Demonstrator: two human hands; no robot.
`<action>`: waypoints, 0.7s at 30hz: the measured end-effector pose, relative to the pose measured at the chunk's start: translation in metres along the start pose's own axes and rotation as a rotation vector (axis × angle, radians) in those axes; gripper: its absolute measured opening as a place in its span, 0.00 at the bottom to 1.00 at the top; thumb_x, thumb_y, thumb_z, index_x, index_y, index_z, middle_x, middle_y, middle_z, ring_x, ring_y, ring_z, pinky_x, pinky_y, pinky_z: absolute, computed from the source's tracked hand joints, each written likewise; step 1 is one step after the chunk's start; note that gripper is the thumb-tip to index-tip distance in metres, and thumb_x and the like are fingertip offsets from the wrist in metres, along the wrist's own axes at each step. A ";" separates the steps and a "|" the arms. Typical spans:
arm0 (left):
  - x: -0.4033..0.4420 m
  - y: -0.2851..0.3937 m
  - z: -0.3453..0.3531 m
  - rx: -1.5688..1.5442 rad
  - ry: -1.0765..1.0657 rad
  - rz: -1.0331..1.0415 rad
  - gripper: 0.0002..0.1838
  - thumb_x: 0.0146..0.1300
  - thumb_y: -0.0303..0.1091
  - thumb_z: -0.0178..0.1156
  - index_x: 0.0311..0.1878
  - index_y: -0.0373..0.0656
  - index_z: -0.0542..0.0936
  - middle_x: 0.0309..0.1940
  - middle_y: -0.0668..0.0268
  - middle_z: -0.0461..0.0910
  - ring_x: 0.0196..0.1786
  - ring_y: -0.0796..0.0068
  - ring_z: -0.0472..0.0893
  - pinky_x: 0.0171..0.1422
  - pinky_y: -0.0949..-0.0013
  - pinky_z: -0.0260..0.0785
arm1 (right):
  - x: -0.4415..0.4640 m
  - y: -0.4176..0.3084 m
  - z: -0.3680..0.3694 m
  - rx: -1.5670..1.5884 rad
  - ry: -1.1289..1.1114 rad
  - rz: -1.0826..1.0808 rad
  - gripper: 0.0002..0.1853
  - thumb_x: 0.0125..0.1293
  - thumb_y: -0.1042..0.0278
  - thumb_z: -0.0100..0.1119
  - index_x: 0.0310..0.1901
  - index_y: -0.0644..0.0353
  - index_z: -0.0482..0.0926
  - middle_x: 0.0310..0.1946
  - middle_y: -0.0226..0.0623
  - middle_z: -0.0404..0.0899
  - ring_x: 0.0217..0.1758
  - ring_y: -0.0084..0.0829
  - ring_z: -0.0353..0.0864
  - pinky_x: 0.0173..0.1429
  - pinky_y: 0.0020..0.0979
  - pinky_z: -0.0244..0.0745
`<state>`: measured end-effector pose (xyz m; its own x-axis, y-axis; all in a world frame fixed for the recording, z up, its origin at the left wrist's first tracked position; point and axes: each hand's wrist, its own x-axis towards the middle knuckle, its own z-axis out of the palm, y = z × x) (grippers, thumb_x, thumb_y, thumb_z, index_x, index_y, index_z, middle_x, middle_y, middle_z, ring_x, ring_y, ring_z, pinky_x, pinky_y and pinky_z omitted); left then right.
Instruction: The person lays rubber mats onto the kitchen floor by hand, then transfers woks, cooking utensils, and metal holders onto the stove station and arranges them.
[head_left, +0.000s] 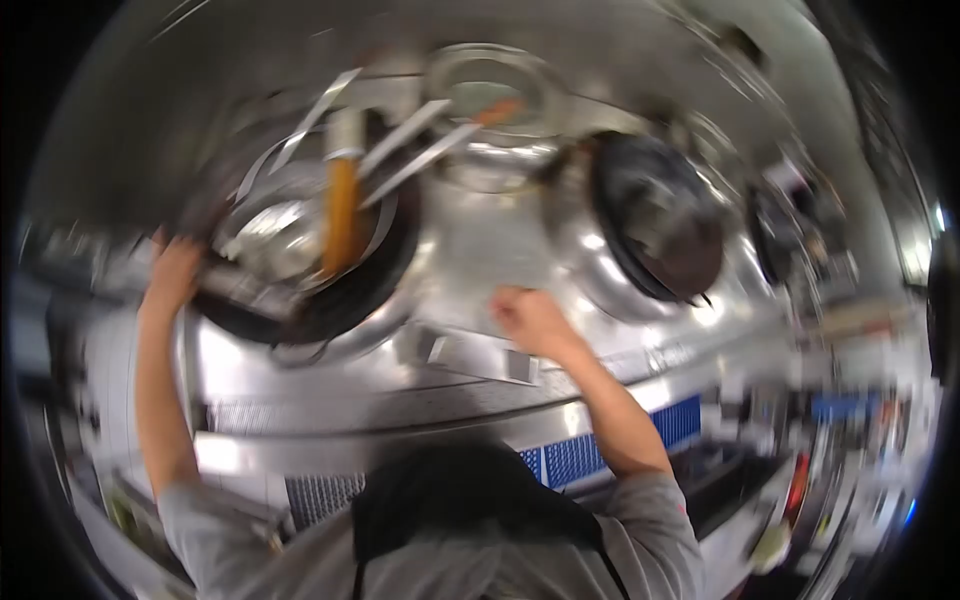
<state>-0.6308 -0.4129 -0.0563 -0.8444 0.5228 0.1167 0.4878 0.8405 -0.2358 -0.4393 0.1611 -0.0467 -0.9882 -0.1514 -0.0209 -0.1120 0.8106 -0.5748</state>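
Note:
My left hand [175,272] is at the left edge of a large dark wok [395,265], fingers curled. A blurred, flat greyish piece [245,290] runs from beside it over the wok; what the hand grips is unclear. In the wok lie a shiny metal vessel [280,238] and a yellow-brown handled tool [342,205]. Long pale handles [405,135] lean out towards the back. My right hand [530,318] is closed in a loose fist above the steel counter between the two woks, with nothing seen in it.
A second dark wok [655,215] sits tilted at the right. A round metal pot [495,105] stands at the back middle. Near the front edge lies a small metal plate [480,357]. Blue perforated panels [620,440] are below the counter edge. Motion blurs much of the view.

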 end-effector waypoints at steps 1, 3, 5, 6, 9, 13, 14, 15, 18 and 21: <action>-0.027 -0.024 0.018 -0.056 0.059 0.026 0.28 0.44 0.27 0.68 0.54 0.45 0.77 0.52 0.59 0.79 0.61 0.56 0.75 0.80 0.42 0.46 | -0.005 -0.004 -0.001 0.018 -0.061 -0.043 0.06 0.60 0.71 0.57 0.38 0.59 0.78 0.32 0.50 0.83 0.37 0.52 0.83 0.43 0.45 0.76; -0.007 -0.012 -0.027 -0.074 -0.107 -0.041 0.19 0.40 0.25 0.65 0.42 0.44 0.81 0.39 0.57 0.80 0.50 0.54 0.79 0.71 0.45 0.60 | -0.023 0.008 -0.007 0.063 -0.043 0.037 0.07 0.61 0.71 0.60 0.40 0.61 0.79 0.32 0.48 0.83 0.34 0.48 0.83 0.41 0.41 0.77; -0.041 0.001 -0.071 -0.090 -0.070 -0.191 0.10 0.38 0.23 0.61 0.29 0.40 0.78 0.27 0.57 0.78 0.39 0.51 0.79 0.50 0.51 0.69 | -0.042 0.020 -0.015 0.152 -0.064 0.059 0.08 0.60 0.71 0.61 0.40 0.62 0.80 0.31 0.47 0.83 0.32 0.44 0.83 0.39 0.38 0.77; -0.036 0.007 -0.093 -0.162 -0.090 -0.204 0.11 0.38 0.24 0.62 0.30 0.40 0.78 0.27 0.56 0.77 0.39 0.52 0.79 0.48 0.52 0.68 | -0.060 0.025 -0.027 0.197 -0.045 0.095 0.08 0.60 0.72 0.61 0.41 0.62 0.80 0.30 0.46 0.83 0.31 0.42 0.83 0.39 0.36 0.77; -0.099 0.024 -0.182 -0.283 -0.154 -0.428 0.13 0.38 0.26 0.64 0.31 0.37 0.75 0.23 0.57 0.74 0.31 0.58 0.76 0.36 0.58 0.63 | -0.099 0.018 -0.047 0.248 -0.015 0.207 0.06 0.64 0.71 0.61 0.39 0.63 0.81 0.24 0.38 0.81 0.26 0.27 0.78 0.34 0.29 0.73; -0.149 0.071 -0.202 -0.967 -0.092 -0.646 0.10 0.51 0.30 0.65 0.29 0.40 0.72 0.20 0.71 0.66 0.24 0.78 0.67 0.30 0.71 0.60 | -0.091 0.035 -0.015 0.220 0.001 0.166 0.08 0.67 0.66 0.60 0.37 0.63 0.81 0.22 0.40 0.80 0.25 0.29 0.79 0.34 0.32 0.73; -0.160 0.099 -0.202 -1.109 -0.001 -0.704 0.11 0.55 0.33 0.66 0.31 0.41 0.72 0.22 0.72 0.67 0.24 0.80 0.68 0.30 0.74 0.61 | -0.088 0.047 -0.007 0.120 0.047 0.088 0.09 0.67 0.66 0.59 0.36 0.63 0.81 0.23 0.45 0.80 0.27 0.38 0.82 0.35 0.35 0.73; -0.165 0.133 -0.203 -1.246 0.096 -0.764 0.12 0.58 0.36 0.66 0.34 0.41 0.73 0.23 0.74 0.68 0.25 0.82 0.69 0.30 0.77 0.62 | -0.080 0.056 -0.007 0.036 0.058 0.064 0.09 0.67 0.66 0.59 0.35 0.63 0.80 0.24 0.47 0.81 0.28 0.42 0.82 0.36 0.38 0.74; -0.187 0.207 -0.174 -1.544 0.293 -0.857 0.16 0.59 0.39 0.67 0.42 0.39 0.74 0.22 0.70 0.71 0.21 0.80 0.71 0.26 0.76 0.65 | -0.086 0.067 -0.007 -0.048 0.049 0.070 0.08 0.65 0.67 0.58 0.34 0.63 0.80 0.26 0.50 0.81 0.30 0.51 0.82 0.38 0.44 0.74; -0.202 0.262 -0.156 -1.715 0.408 -0.930 0.18 0.59 0.36 0.66 0.46 0.34 0.75 0.18 0.68 0.71 0.17 0.78 0.70 0.22 0.76 0.64 | -0.068 0.058 -0.016 0.084 -0.004 0.064 0.08 0.64 0.66 0.59 0.34 0.63 0.80 0.28 0.50 0.82 0.31 0.51 0.82 0.38 0.44 0.75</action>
<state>-0.2980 -0.2764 0.0088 -0.9480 -0.2892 -0.1329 -0.1171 -0.0714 0.9906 -0.3805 0.2277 -0.0652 -0.9926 -0.1031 -0.0634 -0.0390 0.7683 -0.6389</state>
